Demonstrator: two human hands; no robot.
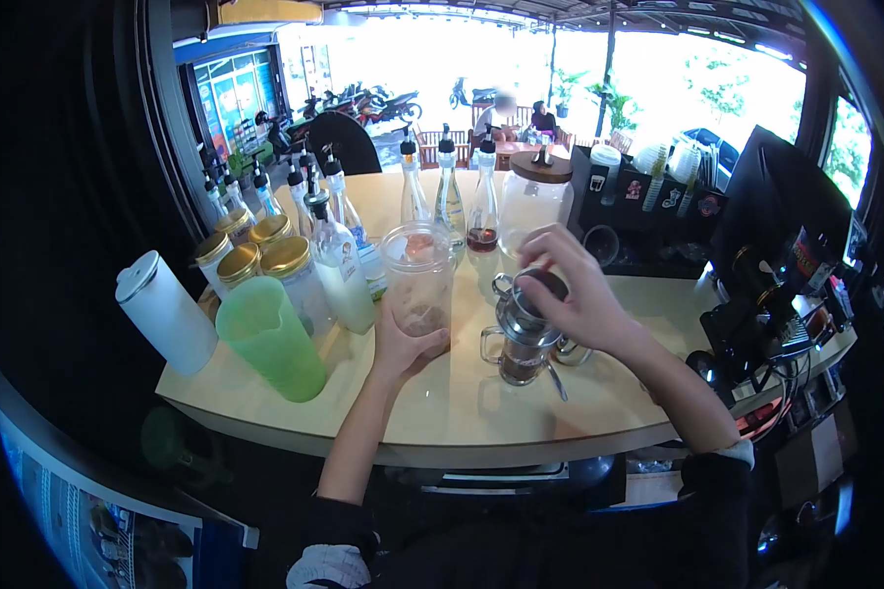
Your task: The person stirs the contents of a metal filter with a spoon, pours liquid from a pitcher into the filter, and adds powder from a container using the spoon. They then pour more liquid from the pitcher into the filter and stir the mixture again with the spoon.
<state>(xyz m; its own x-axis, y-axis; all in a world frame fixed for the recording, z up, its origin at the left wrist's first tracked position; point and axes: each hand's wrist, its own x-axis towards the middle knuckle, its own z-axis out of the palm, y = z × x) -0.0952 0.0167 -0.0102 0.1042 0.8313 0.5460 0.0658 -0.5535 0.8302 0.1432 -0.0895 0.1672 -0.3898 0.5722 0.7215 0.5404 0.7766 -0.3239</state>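
Observation:
A tall clear plastic cup (417, 270) stands at the middle of the counter, and my left hand (406, 344) is wrapped round its lower part. To the right, a glass mug (521, 368) with dark liquid in it bears a metal drip coffee filter (523, 319). My right hand (584, 299) is closed at the filter's dark round top, thumb and fingers bent about it; the palm hides part of it. A spoon handle (557, 383) sticks out beside the mug.
Left of the cup are a green pitcher (270, 339), a white canister (167, 314), gold-lidded jars (287, 257) and a white bottle (342, 275). Pump-top bottles (448, 201) and a wood-lidded jar (538, 206) stand behind. A dark monitor (791, 196) is at right; people sit outside.

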